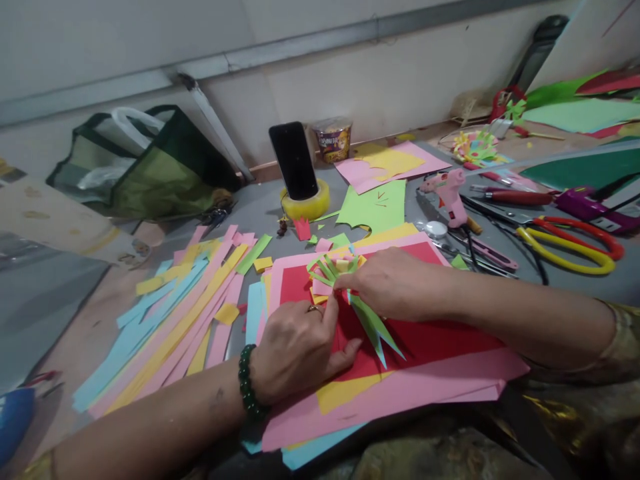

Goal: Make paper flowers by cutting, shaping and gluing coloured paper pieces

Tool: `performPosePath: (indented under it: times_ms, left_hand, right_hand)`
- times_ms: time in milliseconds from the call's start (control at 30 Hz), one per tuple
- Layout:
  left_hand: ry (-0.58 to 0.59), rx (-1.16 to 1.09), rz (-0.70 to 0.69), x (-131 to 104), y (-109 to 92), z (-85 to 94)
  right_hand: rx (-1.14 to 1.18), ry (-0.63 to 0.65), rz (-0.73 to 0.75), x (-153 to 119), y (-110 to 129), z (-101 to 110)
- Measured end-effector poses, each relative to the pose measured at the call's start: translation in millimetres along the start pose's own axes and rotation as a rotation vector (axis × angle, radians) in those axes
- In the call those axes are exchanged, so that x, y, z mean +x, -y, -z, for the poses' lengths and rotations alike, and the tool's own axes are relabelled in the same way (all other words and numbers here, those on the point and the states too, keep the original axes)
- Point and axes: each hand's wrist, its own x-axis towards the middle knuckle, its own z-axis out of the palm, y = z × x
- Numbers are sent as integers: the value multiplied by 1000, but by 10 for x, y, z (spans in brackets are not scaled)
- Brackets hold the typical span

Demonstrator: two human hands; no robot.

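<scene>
A paper flower (pixel 323 270) with green, pink and yellow strips and long green leaf-like tails (pixel 373 327) lies on a red sheet (pixel 420 347). My right hand (pixel 395 283) reaches in from the right, its fingers closed at the base of the flower; the fingertips are partly hidden. From the left comes my left hand (pixel 303 347), its index fingertip touching the flower's lower edge. The left thumb is stretched apart over the red sheet, and the other fingers are curled. Under the red sheet is a stack of pink sheets (pixel 450 380), with yellow and blue edges showing.
Coloured paper strips (pixel 165 333) spread to the left. A phone (pixel 294 160) leans upright by a yellow tape roll (pixel 307 202). Right of the stack lie a pink glue gun (pixel 450 193), a pink cutter (pixel 493 253) and scissors (pixel 570 250). A green bag (pixel 165 167) stands behind.
</scene>
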Motion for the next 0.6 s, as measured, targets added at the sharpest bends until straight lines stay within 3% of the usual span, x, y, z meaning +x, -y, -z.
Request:
performPosePath:
  times_ms: [300,600]
  left_hand:
    - [75,9,40,7,-20,-10]
    - [30,0,30,27,-35,2]
  right_hand:
    - [16,-3,9,-6,-10,14]
    - [27,-11,49,12,-70,-12]
